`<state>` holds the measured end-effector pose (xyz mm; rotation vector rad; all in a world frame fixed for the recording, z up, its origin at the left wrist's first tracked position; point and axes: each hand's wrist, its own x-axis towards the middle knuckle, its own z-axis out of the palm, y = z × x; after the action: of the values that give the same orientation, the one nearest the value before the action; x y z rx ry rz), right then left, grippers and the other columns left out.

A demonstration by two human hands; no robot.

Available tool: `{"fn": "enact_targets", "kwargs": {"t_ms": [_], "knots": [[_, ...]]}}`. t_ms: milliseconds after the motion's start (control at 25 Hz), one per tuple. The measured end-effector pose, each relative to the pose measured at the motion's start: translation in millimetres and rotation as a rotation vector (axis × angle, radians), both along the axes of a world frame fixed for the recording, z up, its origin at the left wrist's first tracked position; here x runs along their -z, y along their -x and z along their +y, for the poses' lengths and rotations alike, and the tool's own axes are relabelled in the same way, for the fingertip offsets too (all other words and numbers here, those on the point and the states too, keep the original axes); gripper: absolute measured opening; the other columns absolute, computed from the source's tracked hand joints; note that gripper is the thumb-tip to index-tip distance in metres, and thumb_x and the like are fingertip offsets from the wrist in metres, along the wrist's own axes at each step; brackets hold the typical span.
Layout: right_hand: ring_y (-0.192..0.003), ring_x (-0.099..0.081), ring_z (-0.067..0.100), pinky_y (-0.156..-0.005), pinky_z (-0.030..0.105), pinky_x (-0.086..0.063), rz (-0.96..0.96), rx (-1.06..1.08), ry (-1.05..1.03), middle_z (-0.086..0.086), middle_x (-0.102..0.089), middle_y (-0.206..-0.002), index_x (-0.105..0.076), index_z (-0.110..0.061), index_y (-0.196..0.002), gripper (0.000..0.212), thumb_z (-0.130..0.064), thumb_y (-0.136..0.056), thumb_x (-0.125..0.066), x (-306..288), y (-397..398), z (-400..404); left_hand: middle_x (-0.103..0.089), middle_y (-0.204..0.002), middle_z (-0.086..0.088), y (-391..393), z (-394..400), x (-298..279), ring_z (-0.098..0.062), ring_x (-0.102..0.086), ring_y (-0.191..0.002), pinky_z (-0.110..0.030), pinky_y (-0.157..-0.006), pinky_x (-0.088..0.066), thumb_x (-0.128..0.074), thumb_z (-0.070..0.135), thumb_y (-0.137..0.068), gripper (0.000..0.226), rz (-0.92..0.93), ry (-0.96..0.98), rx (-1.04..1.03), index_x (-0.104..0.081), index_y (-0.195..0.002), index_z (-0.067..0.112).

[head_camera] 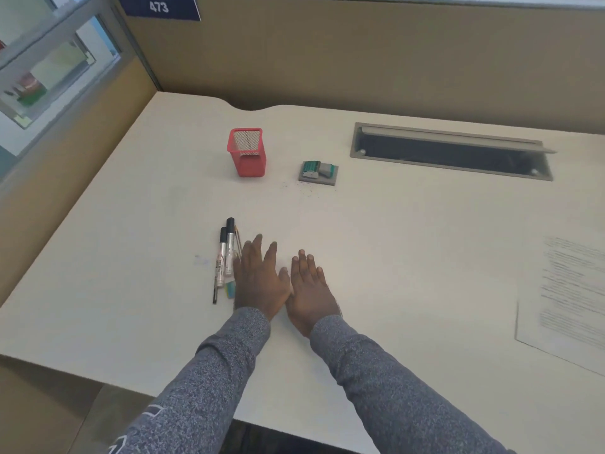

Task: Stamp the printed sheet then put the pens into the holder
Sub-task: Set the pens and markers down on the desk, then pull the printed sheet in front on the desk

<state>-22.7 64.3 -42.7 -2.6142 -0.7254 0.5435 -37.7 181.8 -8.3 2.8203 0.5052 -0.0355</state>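
Observation:
My left hand and my right hand lie flat and side by side on the desk, fingers spread, holding nothing. Just left of my left hand lie several pens in a bundle, two with black caps; its edge touches or partly covers them. A red mesh holder stands upright farther back. To its right a green and grey stamp rests on a grey pad. The printed sheet lies at the desk's right edge, partly cut off by the frame.
The cream desk has tan partition walls behind and to the left. A long cable slot with an open flap sits at the back right. Small dark specks lie in front of the stamp pad.

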Motion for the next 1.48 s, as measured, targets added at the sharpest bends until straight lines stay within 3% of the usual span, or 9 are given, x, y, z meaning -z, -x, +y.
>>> {"fn": "enact_targets", "kwargs": {"t_ms": [160, 400, 520, 800, 1040, 1280, 1480], "knots": [[-0.146, 0.017, 0.022, -0.121, 0.039, 0.004, -0.041, 0.12, 0.102, 0.008, 0.019, -0.159, 0.009, -0.006, -0.15, 0.064, -0.037, -0.101, -0.019, 0.1, 0.6, -94.5, 0.002, -0.162, -0.009, -2.0, -73.5, 9.0, -0.031, 0.004, -0.148, -0.054, -0.119, -0.005, -0.038, 0.042, -0.093, 0.069, 0.058, -0.009, 0.183, -0.012, -0.153, 0.016], [-0.146, 0.017, 0.026, -0.12, 0.041, 0.004, -0.033, 0.391, 0.234, 0.007, 0.02, -0.159, 0.01, -0.008, -0.15, 0.066, -0.041, -0.101, -0.02, -3.9, 4.2, -236.8, 0.018, -0.16, -0.008, -9.1, -186.2, 16.1, -0.031, 0.015, -0.147, -0.056, -0.117, 0.0, -0.026, 0.049, -0.095, 0.072, 0.138, -0.011, 0.43, 0.003, -0.153, 0.018], [-0.146, 0.014, 0.034, -0.119, 0.049, 0.002, -0.044, 0.515, 0.355, 0.007, 0.02, -0.159, 0.011, -0.011, -0.15, 0.066, -0.044, -0.1, -0.016, -6.5, 8.0, -299.1, 0.019, -0.16, -0.008, -15.4, -236.9, 16.8, -0.031, 0.016, -0.147, -0.058, -0.117, 0.001, -0.022, 0.051, -0.096, 0.071, 0.16, -0.036, 0.529, 0.005, -0.153, 0.019], [-0.147, 0.009, 0.032, -0.118, 0.053, -0.004, -0.035, 0.771, 0.425, 0.006, 0.012, -0.161, 0.01, -0.014, -0.151, 0.066, -0.044, -0.099, -0.017, -3.3, 10.0, -412.6, 0.024, -0.159, -0.005, -26.2, -329.6, 13.7, -0.031, 0.018, -0.147, -0.057, -0.117, 0.0, -0.024, 0.048, -0.096, 0.071, 0.159, -0.04, 0.741, 0.015, -0.151, 0.024], [-0.147, 0.005, 0.031, -0.118, 0.053, -0.01, 0.034, 0.935, 0.39, 0.005, 0.005, -0.162, 0.002, -0.014, -0.152, 0.067, -0.044, -0.098, -0.026, -3.5, 9.2, -465.5, 0.021, -0.16, 0.001, -33.0, -384.4, 16.0, -0.029, 0.018, -0.147, -0.057, -0.117, 0.001, -0.023, 0.043, -0.099, 0.065, 0.232, -0.066, 0.883, 0.006, -0.153, 0.023], [-0.147, 0.002, 0.032, -0.117, 0.052, -0.011, 0.039, 0.889, 0.418, 0.009, 0.004, -0.161, -0.003, -0.015, -0.152, 0.063, -0.042, -0.099, -0.025, 1.5, 13.1, -473.7, 0.012, -0.162, 0.007, -33.4, -390.4, 25.7, -0.028, 0.015, -0.147, -0.06, -0.115, 0.007, -0.019, 0.044, -0.099, 0.061, 0.339, -0.111, 0.897, -0.003, -0.153, 0.022], [-0.147, 0.001, 0.032, -0.118, 0.05, -0.009, 0.007, 0.837, 0.406, 0.011, 0.004, -0.161, -0.004, -0.014, -0.152, 0.063, -0.041, -0.099, -0.025, 3.9, 12.2, -451.3, 0.006, -0.162, 0.005, -27.8, -368.1, 25.2, -0.028, 0.009, -0.148, -0.062, -0.114, 0.007, -0.02, 0.042, -0.099, 0.06, 0.298, -0.103, 0.856, -0.007, -0.153, 0.021]]}}
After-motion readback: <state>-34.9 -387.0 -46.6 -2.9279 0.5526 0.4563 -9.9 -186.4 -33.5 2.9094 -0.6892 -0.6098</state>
